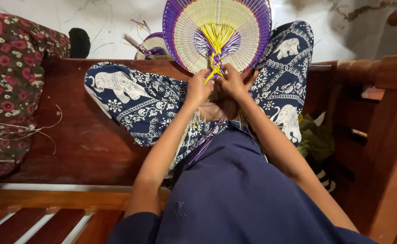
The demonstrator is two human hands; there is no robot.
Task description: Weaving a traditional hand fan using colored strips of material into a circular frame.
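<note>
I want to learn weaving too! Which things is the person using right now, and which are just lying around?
In use:
- woven fan, purple rim
- yellow and purple strips
- left hand and right hand, both pinching the strips

Lying about:
- second woven fan on the floor
- flowered cushion
- loose strands on the wooden bench
- green cloth

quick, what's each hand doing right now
Left hand: closed on the strips at the base of the woven fan.
Right hand: closed on the same strips.

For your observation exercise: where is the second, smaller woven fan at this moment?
In the head view, the smaller woven fan lies on the pale floor at top centre, just left of the large purple-rimmed fan the hands work on, beyond the bench edge.
</note>
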